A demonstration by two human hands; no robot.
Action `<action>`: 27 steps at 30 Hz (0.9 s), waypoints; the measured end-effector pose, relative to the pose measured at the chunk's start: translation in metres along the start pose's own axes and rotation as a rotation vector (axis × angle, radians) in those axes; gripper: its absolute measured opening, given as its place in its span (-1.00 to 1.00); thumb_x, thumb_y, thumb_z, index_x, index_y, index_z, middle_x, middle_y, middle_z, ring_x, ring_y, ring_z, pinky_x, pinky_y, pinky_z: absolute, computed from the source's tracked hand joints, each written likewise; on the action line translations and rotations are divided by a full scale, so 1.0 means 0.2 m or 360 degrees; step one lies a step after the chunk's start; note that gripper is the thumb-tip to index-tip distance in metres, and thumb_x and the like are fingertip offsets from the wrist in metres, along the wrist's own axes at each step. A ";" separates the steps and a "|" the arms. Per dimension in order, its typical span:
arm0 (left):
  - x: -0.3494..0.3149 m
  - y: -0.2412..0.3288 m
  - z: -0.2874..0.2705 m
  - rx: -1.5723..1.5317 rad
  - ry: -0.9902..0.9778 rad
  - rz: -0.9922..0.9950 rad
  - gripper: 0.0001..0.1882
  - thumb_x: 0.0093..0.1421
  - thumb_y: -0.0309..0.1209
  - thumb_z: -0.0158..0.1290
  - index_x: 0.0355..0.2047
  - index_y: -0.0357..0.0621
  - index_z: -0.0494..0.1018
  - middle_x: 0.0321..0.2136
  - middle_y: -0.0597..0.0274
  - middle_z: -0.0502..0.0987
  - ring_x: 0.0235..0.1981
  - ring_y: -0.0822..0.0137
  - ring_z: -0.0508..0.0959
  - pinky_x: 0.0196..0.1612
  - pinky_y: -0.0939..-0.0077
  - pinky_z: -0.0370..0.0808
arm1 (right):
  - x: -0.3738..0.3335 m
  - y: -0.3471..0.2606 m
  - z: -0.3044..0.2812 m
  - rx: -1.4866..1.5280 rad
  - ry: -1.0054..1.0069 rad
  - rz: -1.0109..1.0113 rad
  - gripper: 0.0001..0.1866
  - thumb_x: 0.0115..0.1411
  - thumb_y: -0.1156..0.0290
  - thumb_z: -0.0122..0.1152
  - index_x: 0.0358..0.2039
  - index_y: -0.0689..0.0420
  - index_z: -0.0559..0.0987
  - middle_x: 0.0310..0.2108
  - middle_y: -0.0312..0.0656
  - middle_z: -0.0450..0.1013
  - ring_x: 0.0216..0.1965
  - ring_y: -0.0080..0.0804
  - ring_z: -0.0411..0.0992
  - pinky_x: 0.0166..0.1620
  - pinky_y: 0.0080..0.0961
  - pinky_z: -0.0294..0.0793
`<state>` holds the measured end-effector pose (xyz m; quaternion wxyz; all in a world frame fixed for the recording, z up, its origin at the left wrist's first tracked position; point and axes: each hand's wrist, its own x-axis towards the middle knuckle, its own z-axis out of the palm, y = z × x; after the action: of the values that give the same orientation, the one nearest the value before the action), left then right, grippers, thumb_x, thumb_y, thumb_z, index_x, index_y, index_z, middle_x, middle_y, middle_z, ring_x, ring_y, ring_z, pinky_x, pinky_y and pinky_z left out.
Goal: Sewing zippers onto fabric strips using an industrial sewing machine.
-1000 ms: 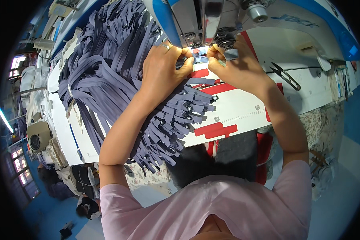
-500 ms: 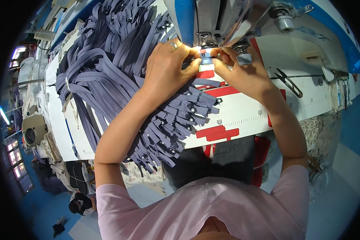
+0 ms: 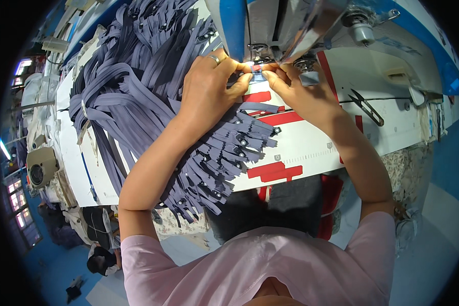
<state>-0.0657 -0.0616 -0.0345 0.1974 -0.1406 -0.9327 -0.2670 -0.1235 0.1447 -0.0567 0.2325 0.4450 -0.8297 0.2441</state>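
Left grip [image 3: 207, 81] and right grip [image 3: 311, 94] pinching blue fabric [image 3: 257, 77] below sewing machine [image 3: 232, 28], zipper heap [image 3: 137, 94] left, snips [image 3: 363, 104] right

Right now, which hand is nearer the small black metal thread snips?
Right. The right hand is left of the snips, apart from them; the left hand is farther left, on the right hand's other side.

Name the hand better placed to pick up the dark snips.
Probably the right hand: the dark snips lie on the table to its right. The left hand is farther off and would need to reach past it. Both pinch the small blue-grey strip, so the right must first let go.
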 end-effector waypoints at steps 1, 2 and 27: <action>0.00 0.00 0.00 0.0009 -0.0003 -0.0027 -0.87 0.06 -0.39 0.26 -0.41 -0.15 0.60 -0.44 0.17 0.52 -0.39 0.08 0.51 -0.30 0.22 0.47 | 0.00 0.00 0.01 0.0047 -0.0033 0.0106 -0.86 0.14 0.36 0.29 -0.46 0.15 0.61 -0.46 -0.10 0.51 -0.26 -0.16 0.40 -0.12 -0.31 0.36; 0.00 -0.01 -0.01 0.0007 -0.0003 -0.0021 -0.87 0.06 -0.39 0.26 -0.41 -0.15 0.60 -0.44 0.17 0.52 -0.39 0.08 0.51 -0.30 0.22 0.47 | -0.01 0.01 0.04 0.0042 -0.0031 0.0109 -0.86 0.14 0.36 0.29 -0.46 0.15 0.61 -0.46 -0.10 0.51 -0.26 -0.16 0.40 -0.12 -0.31 0.36; 0.04 -0.08 0.02 0.0055 -0.0050 0.0066 -0.74 0.08 -0.37 0.26 -0.30 -0.32 0.57 -0.34 -0.01 0.55 -0.29 0.05 0.54 -0.21 0.27 0.50 | 0.06 0.03 -0.03 0.0130 -0.0246 0.0226 -0.81 0.10 0.31 0.28 -0.35 0.14 0.61 -0.43 -0.02 0.55 -0.17 -0.05 0.44 -0.04 -0.16 0.36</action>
<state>-0.0791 -0.0713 -0.0412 0.1907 -0.1606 -0.9371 -0.2444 -0.1330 0.1439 -0.0464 0.1315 0.4116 -0.8639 0.2586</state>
